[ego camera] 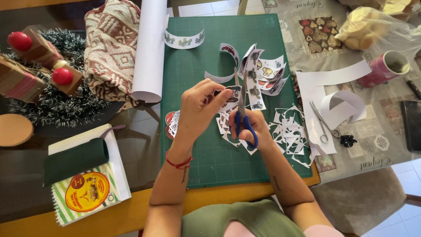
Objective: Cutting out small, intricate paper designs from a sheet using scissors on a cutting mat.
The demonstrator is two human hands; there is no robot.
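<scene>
Looking at containers first, I see a pink mug (386, 68) at the upper right, its inside too dark to tell what it holds, and a clear bag (366, 27) above it with pale rounded lumps inside. Near centre frame, my left hand (199, 107) pinches a small printed cutout (231, 97) between thumb and fingertips (222, 93), the paper poking out to the right of them. My right hand (250, 125) is curled through the blue handles of the scissors (242, 109); their blades point up the frame and touch the cutout's edge just right of my left fingertips. Both hands hover over the green mat (206, 158), with white scraps (289, 131) right of them and sticker strips (263, 72) above. Spare scissors (322, 123) lie on white paper to the right.
</scene>
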